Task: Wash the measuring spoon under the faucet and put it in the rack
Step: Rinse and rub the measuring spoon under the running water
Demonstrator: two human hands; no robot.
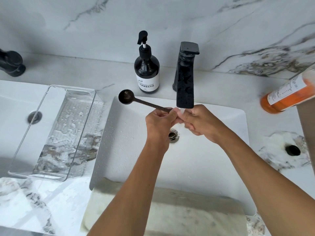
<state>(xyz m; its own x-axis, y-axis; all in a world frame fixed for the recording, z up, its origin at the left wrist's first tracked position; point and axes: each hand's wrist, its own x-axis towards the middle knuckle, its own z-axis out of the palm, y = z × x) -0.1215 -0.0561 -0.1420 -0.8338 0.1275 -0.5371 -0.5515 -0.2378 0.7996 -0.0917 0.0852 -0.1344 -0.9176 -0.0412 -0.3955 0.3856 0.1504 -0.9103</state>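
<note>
Our left hand [159,119] pinches the measuring spoon [136,100] by its handle beside the faucet [185,86] while our right hand [199,122], fingers loosely curled, takes the stream; we should swing the bowl under it.

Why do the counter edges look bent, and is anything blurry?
Head view: the wide-angle lens bows the counter edges; the orange bottle at the right edge is smeared; the faucet and measuring spoon look sharp; soft, even light, faint shadows.
</note>
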